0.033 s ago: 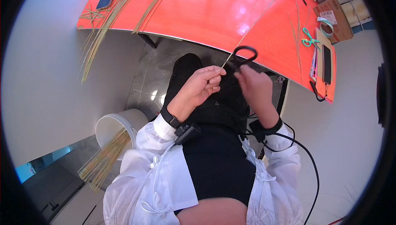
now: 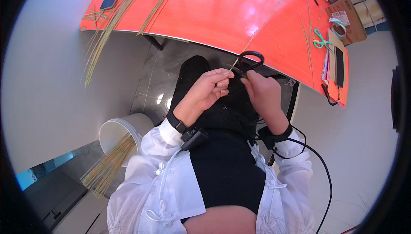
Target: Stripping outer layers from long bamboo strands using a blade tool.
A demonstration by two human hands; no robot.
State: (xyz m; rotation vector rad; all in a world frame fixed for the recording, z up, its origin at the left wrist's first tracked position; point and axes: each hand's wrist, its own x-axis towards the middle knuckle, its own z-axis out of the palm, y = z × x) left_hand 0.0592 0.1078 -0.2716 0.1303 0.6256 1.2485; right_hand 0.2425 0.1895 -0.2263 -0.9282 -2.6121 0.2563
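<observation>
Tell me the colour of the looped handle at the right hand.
The looped handle is black, seen best in the head view.

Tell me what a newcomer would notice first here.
Probably the glossy red table arching across the top. Near its front edge, the left hand pinches a thin stalk beside black-handled scissors in the right hand. At lower left, a stalk bundle pokes from a white bucket.

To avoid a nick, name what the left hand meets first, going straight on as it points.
Beyond the stalk it pinches, the left hand would probably meet the scissors in the right hand, though depth is unclear.
</observation>
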